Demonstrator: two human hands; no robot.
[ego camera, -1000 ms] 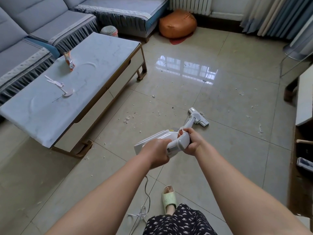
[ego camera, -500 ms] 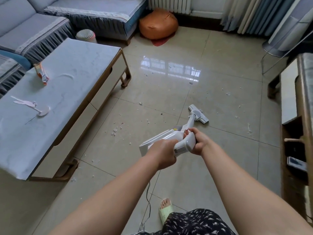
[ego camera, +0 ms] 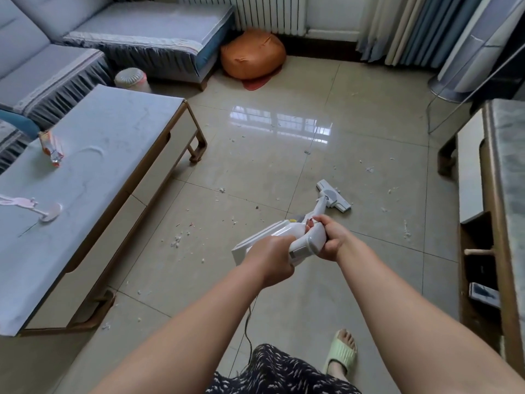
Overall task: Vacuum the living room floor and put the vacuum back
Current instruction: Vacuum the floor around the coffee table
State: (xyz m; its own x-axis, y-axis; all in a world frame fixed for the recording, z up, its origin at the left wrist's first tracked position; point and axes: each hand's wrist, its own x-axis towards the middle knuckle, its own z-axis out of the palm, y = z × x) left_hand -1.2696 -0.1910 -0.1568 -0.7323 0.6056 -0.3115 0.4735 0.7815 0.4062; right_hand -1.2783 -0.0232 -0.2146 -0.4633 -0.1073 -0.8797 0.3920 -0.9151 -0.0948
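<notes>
Both of my hands hold a white stick vacuum (ego camera: 305, 240). My left hand (ego camera: 271, 258) grips the rear of its body and my right hand (ego camera: 333, 237) is closed around the handle. The wand slopes down and forward to the floor head (ego camera: 335, 196), which rests flat on the glossy beige tile floor (ego camera: 284, 155). White crumbs and fluff (ego camera: 177, 240) are scattered over the tiles left, ahead and right of the head. A thin power cord (ego camera: 248, 319) hangs down from the vacuum towards my legs.
A long coffee table (ego camera: 108, 166) with a snack wrapper (ego camera: 52, 147) stands at the left, a grey sofa (ego camera: 85, 46) behind it. An orange beanbag (ego camera: 252, 54) sits by the radiator. A wooden cabinet (ego camera: 500, 223) lines the right. My slippered foot (ego camera: 341, 355) stands below.
The view has swung right and forward, so the coffee table sits further left. The vacuum head has slid a little forward over the tiles. Both hands keep the same grip.
</notes>
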